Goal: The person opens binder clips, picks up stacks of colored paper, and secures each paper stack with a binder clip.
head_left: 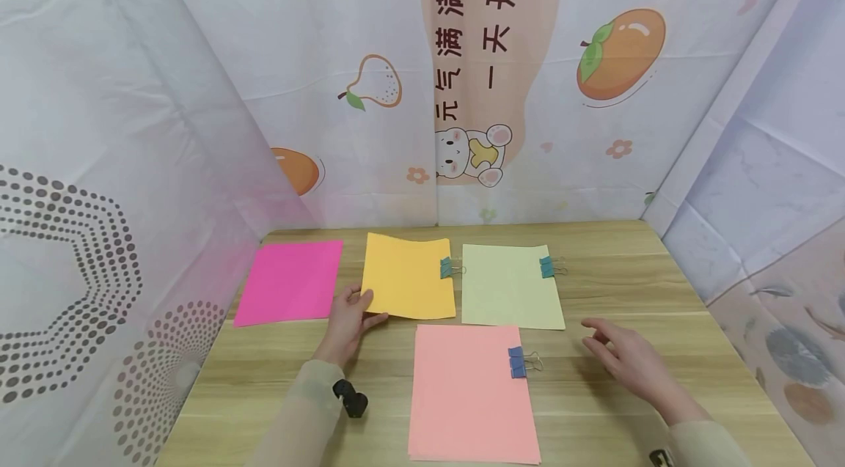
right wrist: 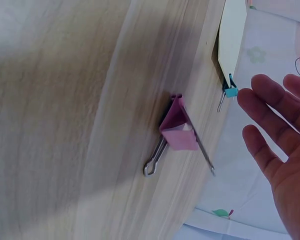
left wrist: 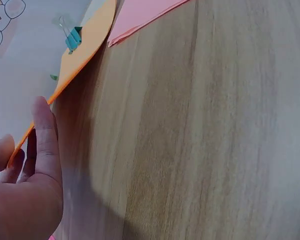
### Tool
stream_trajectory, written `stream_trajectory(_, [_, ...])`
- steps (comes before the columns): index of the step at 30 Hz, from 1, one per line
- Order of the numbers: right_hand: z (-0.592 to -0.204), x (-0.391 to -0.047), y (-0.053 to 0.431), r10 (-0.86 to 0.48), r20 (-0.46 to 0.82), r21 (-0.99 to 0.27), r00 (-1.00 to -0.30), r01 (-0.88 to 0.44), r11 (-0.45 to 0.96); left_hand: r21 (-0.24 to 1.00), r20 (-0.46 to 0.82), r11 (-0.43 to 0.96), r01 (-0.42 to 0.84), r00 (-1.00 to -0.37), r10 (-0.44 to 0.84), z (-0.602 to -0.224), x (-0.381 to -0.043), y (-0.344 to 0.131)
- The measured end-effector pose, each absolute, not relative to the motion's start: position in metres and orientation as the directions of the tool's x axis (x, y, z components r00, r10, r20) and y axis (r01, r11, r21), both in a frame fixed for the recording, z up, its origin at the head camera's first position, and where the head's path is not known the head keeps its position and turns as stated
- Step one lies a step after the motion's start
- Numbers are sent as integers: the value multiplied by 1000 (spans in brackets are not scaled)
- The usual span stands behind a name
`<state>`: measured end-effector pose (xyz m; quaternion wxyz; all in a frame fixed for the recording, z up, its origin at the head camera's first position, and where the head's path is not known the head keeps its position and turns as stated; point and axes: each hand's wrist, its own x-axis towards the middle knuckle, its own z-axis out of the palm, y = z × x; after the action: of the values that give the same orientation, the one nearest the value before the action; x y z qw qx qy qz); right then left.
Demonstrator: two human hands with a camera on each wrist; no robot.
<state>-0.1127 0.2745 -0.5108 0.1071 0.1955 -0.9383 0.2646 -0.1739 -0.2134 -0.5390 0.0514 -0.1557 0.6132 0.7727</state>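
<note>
My left hand (head_left: 350, 317) pinches the lower left edge of a yellow-orange paper stack (head_left: 405, 276) between thumb and fingers. In the left wrist view that stack (left wrist: 92, 37) is tilted up off the wood, with a teal binder clip (left wrist: 73, 39) on its far edge. My right hand (head_left: 627, 361) hovers right of the papers, fingers loosely bent and holding nothing. Below it, in the right wrist view, a pink binder clip (right wrist: 179, 131) stands on the table; the hand hides it in the head view.
Pale green paper (head_left: 511, 287) with a teal binder clip (head_left: 548, 267) lies right of the yellow stack. Nearer me is a pink stack (head_left: 472, 394) with a blue binder clip (head_left: 518, 362). Magenta paper (head_left: 290, 282) lies far left. A printed curtain (head_left: 370, 144) backs the wooden table (head_left: 607, 254).
</note>
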Motion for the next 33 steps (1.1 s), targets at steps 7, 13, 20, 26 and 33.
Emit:
stream_trajectory(7, [-510,-109,279,-275,228,-502,-934,-355,789,941,-305,-199,-275,-942,-140,-538,-173,-214])
stream_trajectory(13, [-512,-111,283,-281,324,-460,-903,-410,787,953,-303,-67,-296,-937,-174,-537,-169,-217])
stream_trajectory(20, [-516,-111,289,-288,389,-325,-875,-423,846,918,-229,284,-276,-955,-189,-537,-162,-217])
stream_trajectory(26, [-516,-109,293,-266,369,-327,-890,-393,859,851,-137,486,-201,-977,-163,-537,-157,-214])
stream_trajectory(33, [-516,-108,300,-253,280,-350,-926,-344,871,718,-126,672,-184,-983,-136,-535,-147,-218])
